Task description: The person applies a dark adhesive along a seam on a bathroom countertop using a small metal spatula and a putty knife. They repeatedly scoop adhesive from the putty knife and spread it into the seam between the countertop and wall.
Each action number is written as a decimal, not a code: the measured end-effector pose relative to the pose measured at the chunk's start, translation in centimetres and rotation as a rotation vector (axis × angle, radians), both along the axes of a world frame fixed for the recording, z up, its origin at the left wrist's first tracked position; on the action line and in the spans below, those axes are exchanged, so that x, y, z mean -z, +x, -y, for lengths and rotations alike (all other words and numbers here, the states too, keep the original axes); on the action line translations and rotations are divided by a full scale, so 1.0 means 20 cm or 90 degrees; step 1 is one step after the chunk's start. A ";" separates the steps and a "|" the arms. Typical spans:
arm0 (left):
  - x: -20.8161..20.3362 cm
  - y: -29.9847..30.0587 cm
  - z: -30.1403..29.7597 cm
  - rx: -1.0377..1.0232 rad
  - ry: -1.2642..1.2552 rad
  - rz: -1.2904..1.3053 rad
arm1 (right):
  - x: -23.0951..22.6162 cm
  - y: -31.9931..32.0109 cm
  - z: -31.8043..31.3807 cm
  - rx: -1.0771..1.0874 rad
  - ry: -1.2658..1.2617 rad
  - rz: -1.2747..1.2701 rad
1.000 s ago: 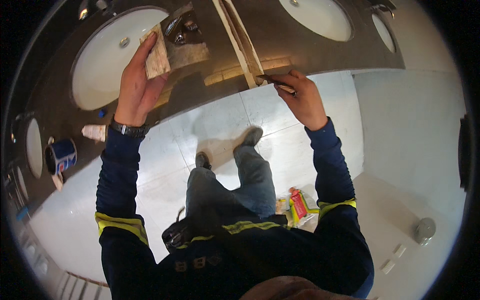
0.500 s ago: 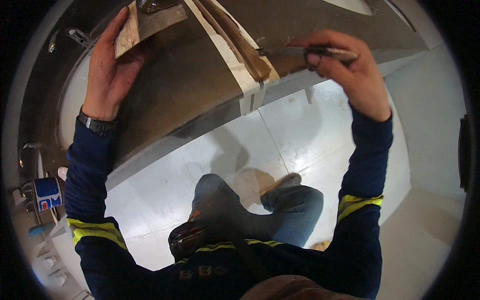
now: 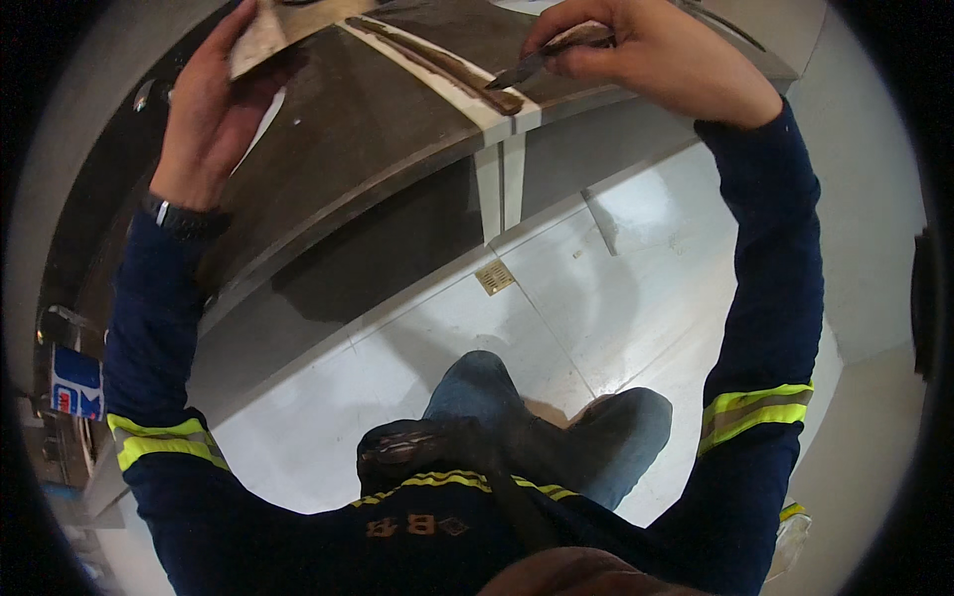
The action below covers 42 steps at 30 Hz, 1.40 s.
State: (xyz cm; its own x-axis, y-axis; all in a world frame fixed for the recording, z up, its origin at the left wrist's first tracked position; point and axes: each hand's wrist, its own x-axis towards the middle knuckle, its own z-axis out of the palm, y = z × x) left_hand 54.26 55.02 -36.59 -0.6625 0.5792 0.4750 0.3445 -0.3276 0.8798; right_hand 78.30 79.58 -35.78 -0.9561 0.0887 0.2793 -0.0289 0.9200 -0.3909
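My left hand (image 3: 209, 124), a watch at its wrist, holds a small flat board (image 3: 260, 42) with pale, dried smears. The board's far part runs out of the picture. A narrow putty knife (image 3: 525, 68) is pinched in my right hand (image 3: 651, 55), its dark blade slanting down to the left. The blade's tip lies at the near end of a strip of brown paste (image 3: 437, 62), touching it or just above it. That paste runs along a seam in a dark countertop (image 3: 348, 139), between two bands of pale masking tape (image 3: 422, 81).
The tape (image 3: 490, 189) continues down the counter's front edge and face. Below are a pale tiled floor (image 3: 397, 343) with a small square drain (image 3: 494, 278) and my bent knees. A blue, white and red can (image 3: 78, 382) stands at the far left. A pale wall (image 3: 865, 199) rises on the right.
The view has shifted, and the counter's front face and floor drain now show. My right hand has come left and farther forward, bringing the blade over the strip's near end. My left hand keeps the board.
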 end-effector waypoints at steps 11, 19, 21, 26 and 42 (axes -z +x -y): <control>0.10 0.08 0.16 0.050 0.009 0.134 | -0.07 -0.26 0.08 -0.119 0.205 0.044; 0.19 0.07 0.20 0.054 0.012 0.201 | -0.08 -0.22 0.13 -0.101 0.126 0.147; 0.21 0.08 0.18 0.028 0.001 0.210 | -0.05 -0.21 0.13 -0.076 0.139 0.119; 0.22 0.08 0.16 0.071 -0.039 0.210 | 0.09 -0.16 0.11 -0.038 0.142 0.032; 0.22 0.05 0.18 0.144 -0.061 0.213 | 0.74 0.04 0.30 0.145 -0.161 -0.478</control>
